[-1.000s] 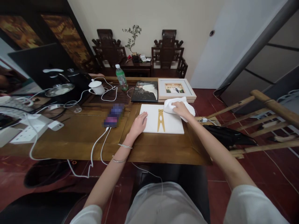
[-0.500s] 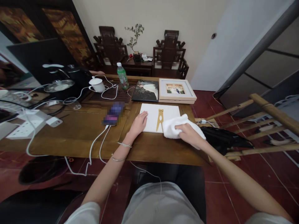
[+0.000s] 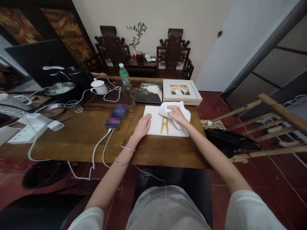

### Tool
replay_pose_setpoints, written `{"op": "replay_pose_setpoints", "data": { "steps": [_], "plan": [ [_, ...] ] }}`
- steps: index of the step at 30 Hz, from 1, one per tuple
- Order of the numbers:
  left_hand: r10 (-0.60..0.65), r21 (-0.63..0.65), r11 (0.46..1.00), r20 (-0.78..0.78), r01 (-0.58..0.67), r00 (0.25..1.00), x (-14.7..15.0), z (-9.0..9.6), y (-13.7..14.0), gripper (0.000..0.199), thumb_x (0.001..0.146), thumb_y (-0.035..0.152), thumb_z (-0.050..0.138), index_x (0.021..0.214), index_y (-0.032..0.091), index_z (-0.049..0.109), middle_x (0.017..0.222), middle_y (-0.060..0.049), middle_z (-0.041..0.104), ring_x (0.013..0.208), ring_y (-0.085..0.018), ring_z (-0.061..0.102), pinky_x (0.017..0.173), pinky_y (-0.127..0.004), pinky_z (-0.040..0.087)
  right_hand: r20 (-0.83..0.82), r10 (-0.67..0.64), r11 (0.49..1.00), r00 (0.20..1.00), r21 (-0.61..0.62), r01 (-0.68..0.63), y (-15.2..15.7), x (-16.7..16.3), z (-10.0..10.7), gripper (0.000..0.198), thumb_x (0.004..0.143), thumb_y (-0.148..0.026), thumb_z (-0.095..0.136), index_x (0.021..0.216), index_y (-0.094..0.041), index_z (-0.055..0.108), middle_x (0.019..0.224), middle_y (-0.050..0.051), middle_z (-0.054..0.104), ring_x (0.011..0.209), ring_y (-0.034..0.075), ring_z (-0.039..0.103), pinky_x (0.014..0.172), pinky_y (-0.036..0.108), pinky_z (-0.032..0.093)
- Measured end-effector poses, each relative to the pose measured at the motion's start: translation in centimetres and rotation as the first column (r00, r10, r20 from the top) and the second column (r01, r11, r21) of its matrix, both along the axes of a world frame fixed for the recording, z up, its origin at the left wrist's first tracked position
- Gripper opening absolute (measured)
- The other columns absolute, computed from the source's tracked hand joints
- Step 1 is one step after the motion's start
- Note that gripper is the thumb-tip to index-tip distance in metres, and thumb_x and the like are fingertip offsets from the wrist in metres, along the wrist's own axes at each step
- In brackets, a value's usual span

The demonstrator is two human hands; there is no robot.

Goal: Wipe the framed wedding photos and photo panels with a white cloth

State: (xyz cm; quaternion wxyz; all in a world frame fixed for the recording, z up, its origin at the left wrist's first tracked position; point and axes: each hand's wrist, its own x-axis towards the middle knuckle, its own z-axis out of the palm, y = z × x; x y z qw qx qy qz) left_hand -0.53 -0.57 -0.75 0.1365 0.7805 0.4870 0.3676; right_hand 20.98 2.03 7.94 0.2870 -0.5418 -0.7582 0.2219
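Note:
A flat white board (image 3: 153,126) with a gold shape (image 3: 164,126) on its face lies on the wooden table in front of me. My left hand (image 3: 144,124) rests on the board's left edge, fingers stretched out and holding nothing. My right hand (image 3: 177,114) is closed on a white cloth (image 3: 165,108), pressing it over the upper right part of the board. The cloth hides the top of the gold shape and the board's upper right corner.
Behind the board lie a dark picture (image 3: 149,92) and a light wooden photo frame (image 3: 195,95). A green bottle (image 3: 125,78), a white lidded cup (image 3: 99,86) and a phone (image 3: 116,118) on white cables stand to the left. A power strip (image 3: 27,129) lies farther left.
My right hand has moved the cloth up and left, from the lower right of the board to its upper right. The gold shape's top is now covered. My left hand stays put.

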Motion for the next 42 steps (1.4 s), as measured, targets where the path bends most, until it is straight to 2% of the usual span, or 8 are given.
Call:
{"op": "replay_pose_setpoints", "data": {
  "steps": [8,11,16,24,29,36,39,42],
  "plan": [
    [0.001,0.011,1.000,-0.022,0.000,1.000,0.1,0.1,0.0,0.034,0.089,0.016,0.041,0.116,0.010,0.061,0.129,-0.016,0.059,0.127,-0.026,0.049,0.109,-0.045,0.037,0.025,0.279,0.959,0.960,-0.060,-0.278,-10.2,-1.2,-0.5,0.023,0.055,-0.006,0.035,0.062,-0.019,0.053,0.061,-0.001,0.054,0.062,0.015,0.048,0.073,0.024,0.036],
    [0.003,0.011,1.000,-0.030,-0.003,1.000,0.1,0.1,-0.1,0.034,0.089,0.016,0.041,0.117,0.011,0.061,0.130,-0.015,0.058,0.127,-0.027,0.049,0.109,-0.046,0.037,0.009,0.343,0.936,0.939,-0.081,-0.341,-11.9,-0.7,-0.3,0.021,0.055,-0.005,0.034,0.059,-0.020,0.049,0.056,-0.003,0.046,0.058,0.014,0.044,0.075,0.024,0.035],
    [-0.001,0.019,1.000,-0.023,0.001,1.000,0.1,0.0,0.0,0.034,0.090,0.017,0.040,0.116,0.011,0.061,0.129,-0.015,0.059,0.126,-0.025,0.050,0.109,-0.045,0.038,0.028,0.277,0.956,0.960,-0.107,-0.273,-8.2,-0.5,0.1,0.021,0.054,-0.008,0.035,0.060,-0.019,0.052,0.058,-0.002,0.050,0.059,0.015,0.046,0.060,0.024,0.032],
    [-0.004,0.014,1.000,-0.004,0.004,1.000,0.1,0.0,0.0,0.035,0.090,0.018,0.039,0.117,0.012,0.061,0.130,-0.015,0.058,0.127,-0.025,0.049,0.109,-0.046,0.037,0.204,0.026,1.000,0.979,0.003,-0.027,1.0,-2.5,0.3,0.040,0.065,-0.007,0.040,0.091,-0.014,0.070,0.097,0.009,0.071,0.089,0.023,0.059,0.081,0.025,0.039],
    [0.000,0.013,1.000,0.023,0.000,1.000,0.2,0.1,-0.1,0.034,0.089,0.017,0.041,0.116,0.014,0.062,0.127,-0.013,0.060,0.125,-0.025,0.051,0.109,-0.046,0.037,0.241,0.059,0.998,0.969,0.000,-0.061,-1.4,-3.2,-0.1,0.040,0.067,-0.007,0.042,0.094,-0.015,0.071,0.100,0.009,0.072,0.092,0.024,0.061,0.081,0.025,0.039],
    [-0.018,0.002,1.000,-0.004,0.018,1.000,0.1,0.2,-0.1,0.036,0.089,0.016,0.039,0.117,0.012,0.061,0.130,-0.014,0.058,0.127,-0.025,0.049,0.110,-0.045,0.035,0.196,0.328,0.944,0.924,-0.112,-0.311,-9.0,-2.2,0.9,0.036,0.062,-0.005,0.040,0.077,-0.018,0.069,0.079,0.004,0.070,0.071,0.019,0.058,0.066,0.024,0.037],
    [-0.017,0.005,1.000,-0.011,0.017,1.000,0.1,0.2,-0.1,0.036,0.091,0.018,0.038,0.118,0.012,0.061,0.130,-0.014,0.058,0.128,-0.024,0.048,0.110,-0.045,0.036,0.212,0.353,0.934,0.911,-0.144,-0.328,-8.7,-1.9,1.4,0.033,0.061,-0.005,0.040,0.074,-0.017,0.068,0.075,0.004,0.069,0.069,0.019,0.056,0.064,0.024,0.036],
    [-0.014,-0.014,1.000,-0.001,0.014,1.000,0.2,0.3,-0.2,0.036,0.093,0.022,0.037,0.117,0.012,0.061,0.130,-0.015,0.058,0.128,-0.025,0.048,0.110,-0.045,0.036,0.245,0.256,0.965,0.935,-0.125,-0.231,-6.2,-2.1,1.2,0.036,0.064,-0.005,0.041,0.081,-0.016,0.070,0.082,0.007,0.071,0.079,0.021,0.059,0.071,0.024,0.037]
  ]
}}
